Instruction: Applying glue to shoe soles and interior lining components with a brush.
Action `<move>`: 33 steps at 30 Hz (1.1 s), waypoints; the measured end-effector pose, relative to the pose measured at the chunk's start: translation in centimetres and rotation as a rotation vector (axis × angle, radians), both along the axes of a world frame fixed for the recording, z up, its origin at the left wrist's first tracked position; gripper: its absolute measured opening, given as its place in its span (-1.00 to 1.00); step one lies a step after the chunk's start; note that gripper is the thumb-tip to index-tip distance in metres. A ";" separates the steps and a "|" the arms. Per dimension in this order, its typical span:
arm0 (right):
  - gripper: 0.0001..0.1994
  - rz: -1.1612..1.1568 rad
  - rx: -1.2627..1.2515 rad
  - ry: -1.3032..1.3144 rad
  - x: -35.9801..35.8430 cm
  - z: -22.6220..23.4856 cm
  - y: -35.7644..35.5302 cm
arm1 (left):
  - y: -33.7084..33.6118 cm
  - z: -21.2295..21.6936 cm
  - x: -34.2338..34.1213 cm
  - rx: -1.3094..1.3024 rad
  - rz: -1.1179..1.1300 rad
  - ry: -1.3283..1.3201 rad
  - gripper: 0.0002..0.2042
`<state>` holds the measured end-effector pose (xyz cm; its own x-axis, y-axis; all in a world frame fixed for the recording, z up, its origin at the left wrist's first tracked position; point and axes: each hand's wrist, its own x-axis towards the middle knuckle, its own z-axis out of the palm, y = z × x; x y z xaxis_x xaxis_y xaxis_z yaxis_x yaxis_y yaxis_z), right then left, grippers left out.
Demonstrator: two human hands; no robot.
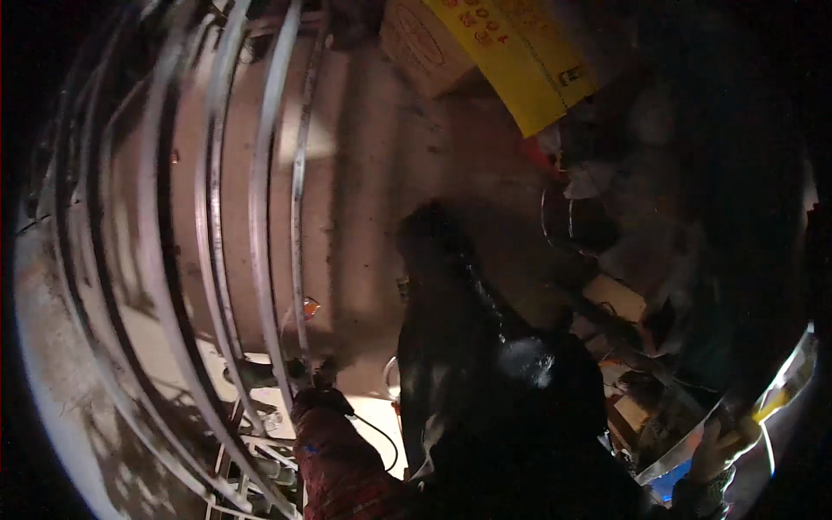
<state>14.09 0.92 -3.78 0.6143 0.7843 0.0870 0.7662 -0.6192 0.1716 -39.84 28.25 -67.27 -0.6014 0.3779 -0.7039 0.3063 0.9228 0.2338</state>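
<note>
A glossy sheet (776,400) with white, yellow and blue patches lies against the right hand (718,449); its yellow part rises beyond the fingers, and its blue part lies to their left. The light there is poor, so I cannot tell whether the fingers pinch the sheet or only rest on it. The left hand (321,401), dark beyond a red sleeve (342,459), is at the lower end of the long metal bars (262,182); whether it grips one cannot be told. A black cable (386,442) curves just right of that hand, and the bars bend away beyond it and to its left. Between the hands spreads dark clothing (468,390). Well beyond both hands, a yellow printed sheet (529,69) carries a line of red characters and a small dark symbol near one corner. Beside it, a cardboard box (425,48) bears a faint oval printed mark.
</note>
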 end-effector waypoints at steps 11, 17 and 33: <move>-0.47 -0.235 0.100 -0.035 0.3 -0.2 0.5 | 1.5 -2.3 1.4 0.006 0.040 -0.008 -0.49; -0.49 -0.197 0.103 0.083 0.1 -1.7 1.1 | 3.0 2.5 0.4 0.299 0.048 -0.293 -0.47; -0.66 0.349 0.514 0.564 -2.5 -3.5 11.1 | 0.8 45.9 27.4 -0.247 -0.349 -2.439 -0.05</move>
<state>11.63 12.00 -7.30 0.4024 0.8839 0.2383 0.8148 -0.2272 -0.5333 -12.42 29.02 -21.39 0.9720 0.0864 0.2184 -0.1293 0.9732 0.1904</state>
